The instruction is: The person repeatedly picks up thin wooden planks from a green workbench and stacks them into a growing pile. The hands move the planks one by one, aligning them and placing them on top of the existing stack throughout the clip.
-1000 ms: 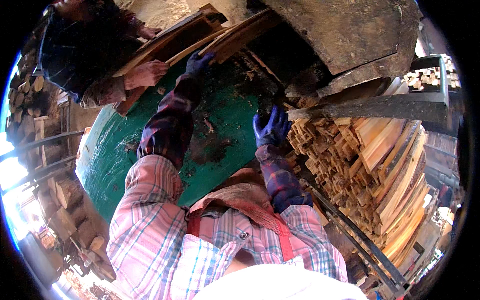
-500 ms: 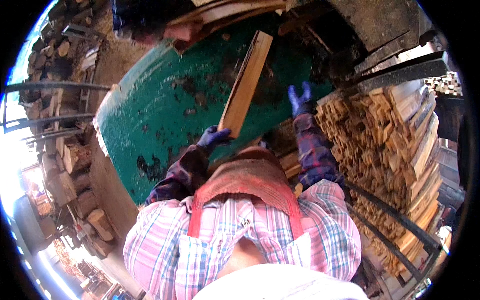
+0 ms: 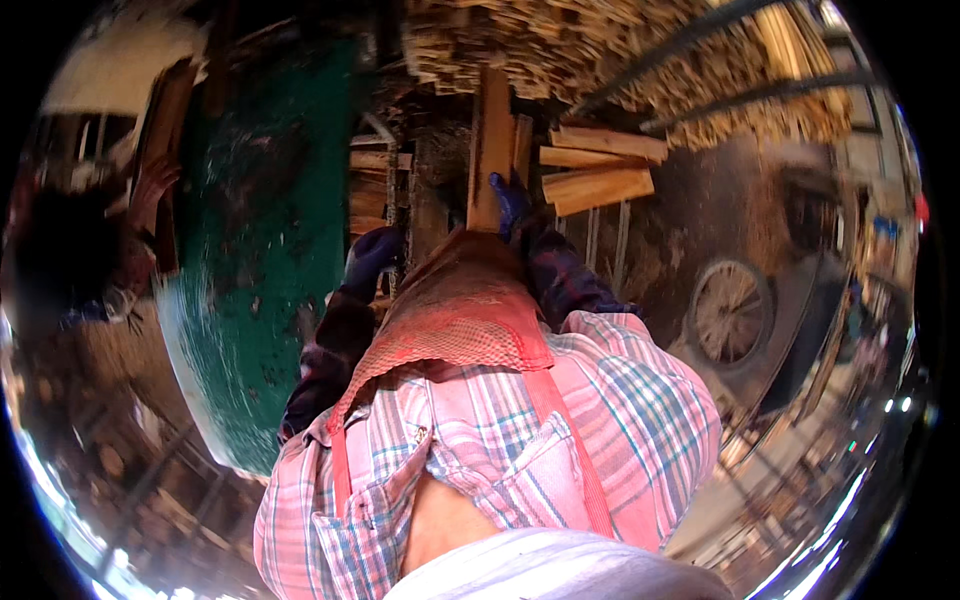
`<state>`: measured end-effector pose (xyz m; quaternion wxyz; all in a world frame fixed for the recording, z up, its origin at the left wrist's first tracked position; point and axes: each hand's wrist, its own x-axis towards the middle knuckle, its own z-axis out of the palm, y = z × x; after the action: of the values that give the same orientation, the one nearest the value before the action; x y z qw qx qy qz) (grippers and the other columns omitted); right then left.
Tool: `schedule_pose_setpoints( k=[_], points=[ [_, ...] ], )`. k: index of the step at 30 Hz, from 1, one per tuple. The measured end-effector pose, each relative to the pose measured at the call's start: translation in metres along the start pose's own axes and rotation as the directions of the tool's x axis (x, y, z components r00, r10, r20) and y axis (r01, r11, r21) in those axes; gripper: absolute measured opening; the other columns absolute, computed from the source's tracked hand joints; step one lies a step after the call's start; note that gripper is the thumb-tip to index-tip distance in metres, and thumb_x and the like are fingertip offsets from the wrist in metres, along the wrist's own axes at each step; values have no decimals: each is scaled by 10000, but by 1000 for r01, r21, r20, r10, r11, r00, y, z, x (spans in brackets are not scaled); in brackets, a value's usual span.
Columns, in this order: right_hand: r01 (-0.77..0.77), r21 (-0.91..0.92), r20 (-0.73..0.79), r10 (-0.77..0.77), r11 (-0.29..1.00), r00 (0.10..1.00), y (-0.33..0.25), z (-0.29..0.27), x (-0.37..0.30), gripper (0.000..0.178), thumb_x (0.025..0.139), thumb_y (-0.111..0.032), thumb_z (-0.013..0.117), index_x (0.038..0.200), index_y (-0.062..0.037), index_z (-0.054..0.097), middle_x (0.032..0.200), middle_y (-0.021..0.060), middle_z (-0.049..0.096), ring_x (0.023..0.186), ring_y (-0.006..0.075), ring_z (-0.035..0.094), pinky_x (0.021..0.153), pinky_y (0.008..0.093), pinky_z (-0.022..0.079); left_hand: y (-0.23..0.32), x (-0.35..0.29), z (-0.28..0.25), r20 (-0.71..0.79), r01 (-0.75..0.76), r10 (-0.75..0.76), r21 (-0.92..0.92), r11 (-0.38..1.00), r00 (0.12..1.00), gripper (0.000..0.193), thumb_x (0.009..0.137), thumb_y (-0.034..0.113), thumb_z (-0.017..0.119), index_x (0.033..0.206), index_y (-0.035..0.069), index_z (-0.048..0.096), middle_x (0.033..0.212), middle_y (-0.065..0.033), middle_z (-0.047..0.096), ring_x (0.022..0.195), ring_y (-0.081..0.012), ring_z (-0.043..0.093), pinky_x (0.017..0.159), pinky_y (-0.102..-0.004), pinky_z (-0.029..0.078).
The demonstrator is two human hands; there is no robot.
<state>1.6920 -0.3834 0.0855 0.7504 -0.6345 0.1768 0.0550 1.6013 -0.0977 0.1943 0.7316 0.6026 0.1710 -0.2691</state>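
Observation:
A long wooden board (image 3: 490, 120) lies lengthwise ahead of me, its near end close to my apron. My right hand (image 3: 511, 207), in a blue-purple glove, grips its right edge near that end. My left hand (image 3: 373, 254), in the same kind of glove, is apart from the board, beside the right edge of the green table (image 3: 255, 170). No object shows in it, and its fingers blur together. To the right of the board, several split wood pieces (image 3: 600, 185) rest on metal bars.
A large stack of cut wood (image 3: 520, 40) stands at the far side behind metal bars. Across the green table, another person's hand (image 3: 155, 182) touches a bark-edged slab (image 3: 170, 110). A spoked wheel (image 3: 730, 312) stands at the right.
My body and view have turned right, away from the green table. The board has moved from my left hand to my right. My right hand was open and has closed on it.

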Motion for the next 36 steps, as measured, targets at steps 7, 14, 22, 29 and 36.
schedule_pose_setpoints(
  k=[7,14,22,29,36],
  points=[
    [-264,122,-596,283,957,751,52,-147,-8,499,939,-405,436,1239,-7,465,1100,165,551,961,260,539,812,393,462,-4,44,16,87,60,-78,190,980,993,376,849,318,609,1087,26,607,935,-24,624,820,-120,569,677,-285,471],
    [-100,239,-637,234,966,735,4,-205,51,466,934,-414,429,1171,-17,482,1036,168,548,906,270,542,772,404,458,31,76,45,82,-13,-16,335,942,997,357,858,256,616,1119,14,585,970,-41,619,828,-118,566,713,-268,466],
    [-234,-340,102,283,911,954,59,-28,74,399,918,-391,454,1097,-37,493,963,144,541,843,260,537,722,401,448,6,70,28,-135,-80,100,149,986,986,339,858,185,622,1131,-12,578,955,-29,619,840,-107,562,755,-257,452],
    [48,-696,399,331,716,855,88,37,81,342,905,-371,476,1032,-54,502,899,123,536,787,251,533,679,397,440,-51,33,-30,-367,-119,193,214,970,910,307,869,200,594,1071,-30,604,982,-48,637,913,-131,564,816,-282,448],
    [-144,-830,126,433,539,893,91,-58,112,290,891,-351,499,967,-72,511,835,102,530,732,243,529,635,394,431,-68,-11,-73,-563,140,387,677,723,730,479,784,344,619,1199,113,555,1171,-195,561,1099,-327,519,930,-406,416]
  ],
)
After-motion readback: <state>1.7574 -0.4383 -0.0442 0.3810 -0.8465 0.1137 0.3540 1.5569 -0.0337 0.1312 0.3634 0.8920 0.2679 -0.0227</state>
